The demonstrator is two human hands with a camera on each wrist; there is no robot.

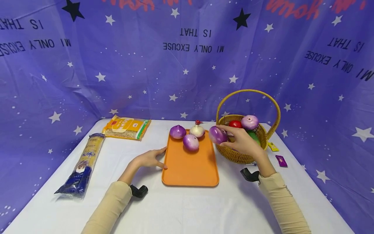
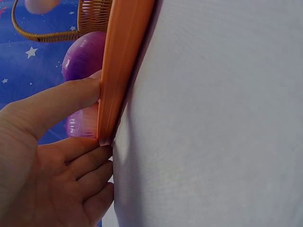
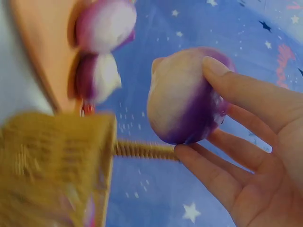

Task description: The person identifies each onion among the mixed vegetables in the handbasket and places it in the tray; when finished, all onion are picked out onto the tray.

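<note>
Hands: right (image 1: 243, 142) grips purple onion (image 1: 218, 134), left (image 1: 150, 158) steadies tray (image 1: 190, 169).

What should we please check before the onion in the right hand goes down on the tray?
1. Grip: right hand pinches the onion between thumb and fingers: ok.
2. Tray steadied: left hand touches the tray edge: ok.
3. Free space: near half of tray bare; three onions sit at the far end: ok.
4. Onion clear of the basket rim: ok.
5. Tray flat on the table: cannot tell.
</note>
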